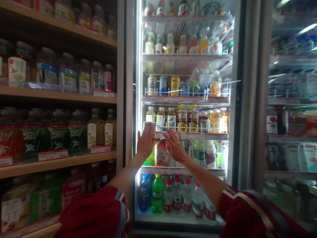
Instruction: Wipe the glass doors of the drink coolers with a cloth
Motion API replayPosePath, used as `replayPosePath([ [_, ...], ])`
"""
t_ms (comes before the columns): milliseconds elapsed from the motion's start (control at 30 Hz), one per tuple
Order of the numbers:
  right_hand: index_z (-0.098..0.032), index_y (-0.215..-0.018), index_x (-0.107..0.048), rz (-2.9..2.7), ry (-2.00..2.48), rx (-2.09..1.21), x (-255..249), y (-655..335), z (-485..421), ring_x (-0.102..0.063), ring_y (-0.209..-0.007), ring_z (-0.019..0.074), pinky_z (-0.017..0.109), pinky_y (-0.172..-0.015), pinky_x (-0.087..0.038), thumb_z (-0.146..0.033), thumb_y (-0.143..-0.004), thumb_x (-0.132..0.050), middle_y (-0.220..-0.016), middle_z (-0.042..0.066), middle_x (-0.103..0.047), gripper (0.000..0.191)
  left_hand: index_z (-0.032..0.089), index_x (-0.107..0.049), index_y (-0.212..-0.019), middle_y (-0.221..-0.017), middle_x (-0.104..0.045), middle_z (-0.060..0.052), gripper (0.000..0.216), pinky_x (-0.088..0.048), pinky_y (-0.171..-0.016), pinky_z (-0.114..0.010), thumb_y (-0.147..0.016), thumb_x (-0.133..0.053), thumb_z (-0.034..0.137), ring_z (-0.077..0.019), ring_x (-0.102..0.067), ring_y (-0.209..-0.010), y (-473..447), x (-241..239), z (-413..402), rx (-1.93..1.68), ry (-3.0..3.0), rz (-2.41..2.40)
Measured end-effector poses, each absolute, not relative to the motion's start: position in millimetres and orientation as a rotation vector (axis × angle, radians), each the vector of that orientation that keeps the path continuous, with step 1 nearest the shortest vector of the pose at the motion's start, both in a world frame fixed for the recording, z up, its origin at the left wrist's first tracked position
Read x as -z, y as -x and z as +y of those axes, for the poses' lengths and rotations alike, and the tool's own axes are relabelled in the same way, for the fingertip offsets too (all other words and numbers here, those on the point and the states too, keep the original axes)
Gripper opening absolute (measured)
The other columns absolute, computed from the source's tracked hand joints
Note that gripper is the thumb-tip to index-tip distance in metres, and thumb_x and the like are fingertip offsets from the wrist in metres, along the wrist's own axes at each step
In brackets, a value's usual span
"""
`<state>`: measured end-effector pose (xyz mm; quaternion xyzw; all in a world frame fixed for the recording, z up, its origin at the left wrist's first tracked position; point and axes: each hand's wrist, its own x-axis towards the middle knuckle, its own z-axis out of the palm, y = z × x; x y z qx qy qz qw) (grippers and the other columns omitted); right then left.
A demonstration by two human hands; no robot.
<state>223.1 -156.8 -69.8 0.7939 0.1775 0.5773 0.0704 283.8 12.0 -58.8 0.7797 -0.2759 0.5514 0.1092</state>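
Observation:
My left hand (145, 142) reaches up against the glass door of a lit drinks fridge, with its fingers over a pale, crumpled cloth (150, 125). The cloth lies between the fingers and the glass, partly hidden by them. To its right, my right hand (174, 145) is raised to the same glass with its fingers stretched out and nothing visible in it. Whether its fingertips touch the glass I cannot tell. Behind both hands, a shelf edge (195, 136) carries bottled teas (182, 119) and juices (216, 121).
The fridge's metal frame (125, 82) stands at the left of the glass. Wooden shelves (56, 96) of bottles fill the left side. Another glass-fronted fridge (292, 138) is at the right. Large bottles (157, 195) stand on the lowest fridge shelf.

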Motion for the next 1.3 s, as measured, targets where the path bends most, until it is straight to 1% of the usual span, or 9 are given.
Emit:
replayPosePath([
  [167,-0.017,-0.139,-0.039,0.662,-2.516,-1.541,55,-227,-133,-0.029,-0.138,0.0169,0.041,-0.112,-0.027,-0.016,-0.089,-0.034,-0.146,0.009,-0.037,0.05,0.013,-0.028,-0.142,-0.15,-0.029,-0.013,0.053,-0.016,-0.114,-0.046,-0.092,-0.034,0.03,-0.0229,-0.022,-0.14,-283,54,2,-1.572,-2.222,-0.875],
  [233,-0.017,-0.139,-0.039,0.645,-2.551,-1.473,52,-230,-123,-0.03,-0.137,0.0191,0.044,-0.111,-0.027,-0.02,-0.091,-0.036,-0.146,0.01,-0.038,0.048,0.008,-0.025,-0.143,-0.15,-0.025,-0.018,0.063,-0.015,-0.114,-0.051,-0.09,-0.04,0.039,-0.0284,-0.021,-0.14,-287,59,10,-1.515,-2.226,-0.801],
  [333,-0.022,-0.137,-0.042,0.569,-2.526,-1.534,51,-237,-108,-0.029,-0.138,0.0237,0.055,-0.111,-0.018,-0.027,-0.093,-0.038,-0.145,0.009,-0.041,0.044,0.008,-0.024,-0.143,-0.15,-0.024,-0.02,0.075,-0.014,-0.112,-0.057,-0.084,-0.049,0.047,-0.0325,-0.021,-0.14,-292,69,27,-1.451,-2.275,-0.792],
  [467,-0.021,-0.133,-0.047,0.476,-2.431,-1.698,48,-251,-93,-0.023,-0.14,0.0284,0.06,-0.11,-0.01,-0.036,-0.093,-0.041,-0.147,0.011,-0.036,0.043,0.011,-0.022,-0.144,-0.15,-0.024,-0.02,0.078,-0.014,-0.112,-0.057,-0.082,-0.053,0.047,-0.0311,-0.02,-0.14,-294,77,38,-1.485,-2.288,-0.817],
  [533,-0.02,-0.133,-0.046,0.497,-2.383,-1.687,45,-256,-96,-0.021,-0.14,0.0278,0.058,-0.111,-0.009,-0.035,-0.092,-0.043,-0.149,0.01,-0.032,0.044,0.01,-0.02,-0.144,-0.149,-0.025,-0.021,0.08,-0.014,-0.111,-0.058,-0.083,-0.052,0.049,-0.0314,-0.02,-0.14,-294,79,39,-1.509,-2.282,-0.793],
  [700,-0.022,-0.135,-0.045,0.538,-2.3,-1.659,42,-247,-139,-0.024,-0.139,0.0239,0.053,-0.113,-0.004,-0.026,-0.091,-0.044,-0.147,0.007,-0.037,0.044,0.01,-0.017,-0.145,-0.15,-0.023,-0.021,0.082,-0.011,-0.111,-0.059,-0.083,-0.05,0.053,-0.0316,-0.021,-0.14,-294,80,40,-1.521,-2.283,-0.756],
  [867,-0.021,-0.133,-0.047,0.3,-2.337,-1.817,49,-232,-173,-0.023,-0.14,0.025,0.054,-0.112,-0.008,-0.026,-0.089,-0.044,-0.147,0.01,-0.036,0.044,0.01,-0.018,-0.145,-0.15,-0.024,-0.02,0.076,-0.013,-0.111,-0.058,-0.087,-0.045,0.052,-0.0302,-0.02,-0.14,-288,76,32,-1.531,-2.276,-0.778],
  [1033,-0.028,-0.129,-0.05,0.415,-2.31,-1.732,58,-231,-160,-0.02,-0.14,0.0271,0.056,-0.11,-0.006,-0.037,-0.089,-0.048,-0.149,0.007,-0.033,0.041,0.01,-0.022,-0.144,-0.149,-0.027,-0.019,0.072,-0.013,-0.113,-0.055,-0.088,-0.042,0.05,-0.0288,-0.021,-0.14,-276,71,7,-1.593,-2.267,-0.905],
  [1300,-0.024,-0.128,-0.052,0.081,-2.312,-1.915,53,-217,-209,-0.026,-0.138,0.0278,0.057,-0.11,-0.011,-0.027,-0.087,-0.047,-0.145,0.009,-0.04,0.041,0.009,-0.027,-0.143,-0.149,-0.028,-0.018,0.068,-0.016,-0.112,-0.056,-0.087,-0.045,0.044,-0.0299,-0.024,-0.139,-270,72,-3,-1.546,-2.356,-0.856],
])
